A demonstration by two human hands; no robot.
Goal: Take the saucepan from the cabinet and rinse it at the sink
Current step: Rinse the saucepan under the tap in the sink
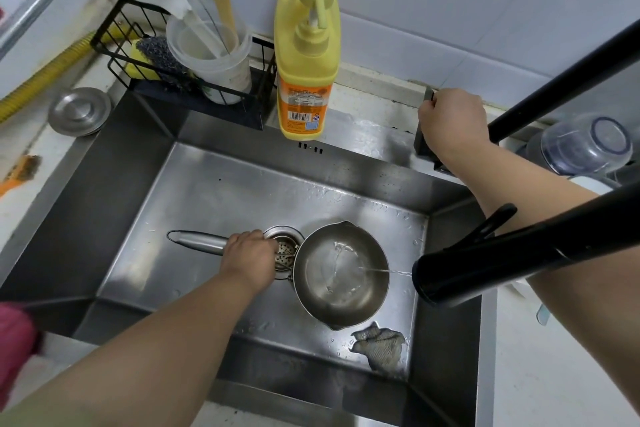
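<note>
A small steel saucepan sits low in the steel sink, right of the drain strainer. My left hand grips its long handle, which points left. A thin stream of water runs from the black faucet spout into the pan, and a little water lies in its bottom. My right hand is closed over the black faucet lever at the back right rim of the sink.
A yellow dish soap pump bottle stands on the back rim. A black wire rack holds a scouring pad and a plastic utensil cup. A steel lid lies left. A grey cloth lies in the sink's front right corner.
</note>
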